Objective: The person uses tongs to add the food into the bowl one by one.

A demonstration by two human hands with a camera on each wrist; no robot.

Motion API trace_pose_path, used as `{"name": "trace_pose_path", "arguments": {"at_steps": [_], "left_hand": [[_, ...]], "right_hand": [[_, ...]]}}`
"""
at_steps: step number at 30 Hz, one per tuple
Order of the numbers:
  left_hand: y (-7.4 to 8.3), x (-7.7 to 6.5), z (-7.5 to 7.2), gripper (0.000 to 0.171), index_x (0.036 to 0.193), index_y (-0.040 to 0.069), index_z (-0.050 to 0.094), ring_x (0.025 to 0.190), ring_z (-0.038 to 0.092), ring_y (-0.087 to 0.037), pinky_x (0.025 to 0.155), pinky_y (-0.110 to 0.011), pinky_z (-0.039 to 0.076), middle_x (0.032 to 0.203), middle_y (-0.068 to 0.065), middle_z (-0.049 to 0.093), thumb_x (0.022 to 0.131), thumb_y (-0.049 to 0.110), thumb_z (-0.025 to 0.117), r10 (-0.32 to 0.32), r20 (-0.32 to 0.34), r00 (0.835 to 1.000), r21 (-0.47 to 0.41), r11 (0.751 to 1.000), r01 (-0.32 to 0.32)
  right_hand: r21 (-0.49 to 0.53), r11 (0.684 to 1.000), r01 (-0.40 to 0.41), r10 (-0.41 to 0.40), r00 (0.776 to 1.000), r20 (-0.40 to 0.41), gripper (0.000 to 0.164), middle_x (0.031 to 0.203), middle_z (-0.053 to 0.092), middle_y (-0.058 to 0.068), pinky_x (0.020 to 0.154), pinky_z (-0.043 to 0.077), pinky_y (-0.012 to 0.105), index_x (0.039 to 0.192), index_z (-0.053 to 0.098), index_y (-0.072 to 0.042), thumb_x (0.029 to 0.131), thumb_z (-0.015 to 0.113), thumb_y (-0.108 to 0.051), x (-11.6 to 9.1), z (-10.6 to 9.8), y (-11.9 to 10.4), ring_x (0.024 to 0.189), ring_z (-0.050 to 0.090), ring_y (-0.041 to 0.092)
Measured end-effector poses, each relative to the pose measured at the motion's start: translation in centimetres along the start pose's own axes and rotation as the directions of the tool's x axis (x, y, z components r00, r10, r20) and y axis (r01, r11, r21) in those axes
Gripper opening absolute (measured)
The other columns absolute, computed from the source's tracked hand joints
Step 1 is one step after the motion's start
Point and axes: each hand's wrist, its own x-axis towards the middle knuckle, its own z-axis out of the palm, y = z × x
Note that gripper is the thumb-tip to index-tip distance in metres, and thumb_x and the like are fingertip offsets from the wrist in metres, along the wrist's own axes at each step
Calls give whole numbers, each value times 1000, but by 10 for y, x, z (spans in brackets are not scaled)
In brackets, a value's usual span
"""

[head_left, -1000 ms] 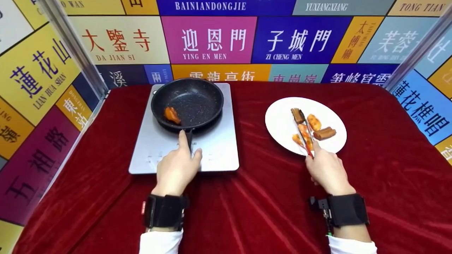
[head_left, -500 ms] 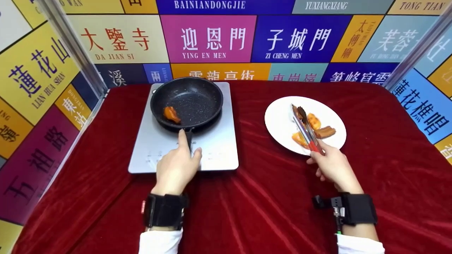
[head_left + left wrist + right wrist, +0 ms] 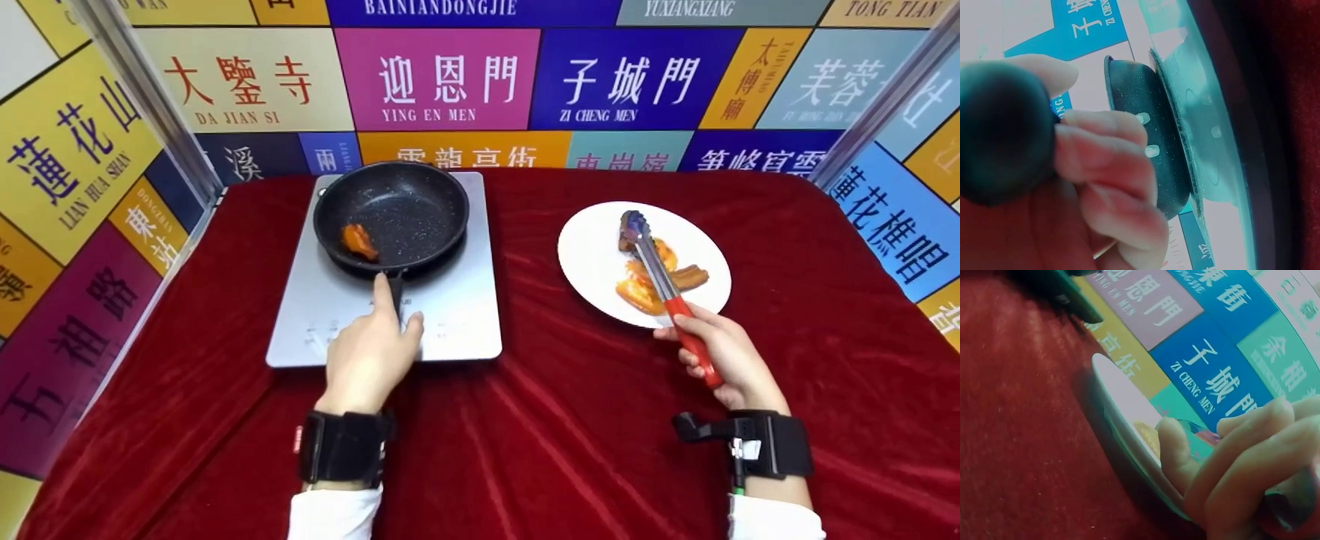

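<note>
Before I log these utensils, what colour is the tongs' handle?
Red; the tongs' handle shows best in the head view.

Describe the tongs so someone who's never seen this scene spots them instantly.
On the red cloth, right of the silver cooktop, sits a white plate. Over it, held in the person's right hand, are the tongs. Their red handle, long metal arms and dark tips set them apart from the orange and brown food pieces on the plate.
</note>
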Motion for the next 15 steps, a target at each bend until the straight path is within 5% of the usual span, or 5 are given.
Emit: {"name": "trace_pose_path", "arguments": {"at_steps": [4,9,12,15], "left_hand": [[-1,0,0,75,144,9,6,54,53,-23,50,-37,41,85,-16,63,89,47,40,0,2,1000,-3,1000,0],[-1,-1,2,74,144,9,9,65,59,-30,57,-44,43,90,-18,63,89,47,41,11,-21,1000,1,1000,-11],[0,-1,2,74,144,8,9,65,59,-30,59,-45,43,89,-19,63,89,47,41,16,-23,1000,1,1000,-16],[0,-1,2,75,144,8,8,58,56,-26,55,-41,42,85,-17,63,89,47,41,17,-17,1000,3,1000,-17]], "right_hand": [[205,978,-30,10,995,98,51,93,62,12,36,34,13,137,21,-4,94,46,-17,2,-5,5,47,44,4],[424,901,-91,-15,971,240,44,95,59,13,37,35,13,134,17,-3,96,38,-14,3,-7,10,49,45,6],[438,895,-86,-29,968,249,47,95,59,13,38,34,13,135,15,-2,96,38,-14,3,-6,12,50,46,6],[373,926,-57,-29,975,221,51,94,60,13,37,33,13,138,14,-2,96,40,-13,3,-2,12,49,45,5]]}}
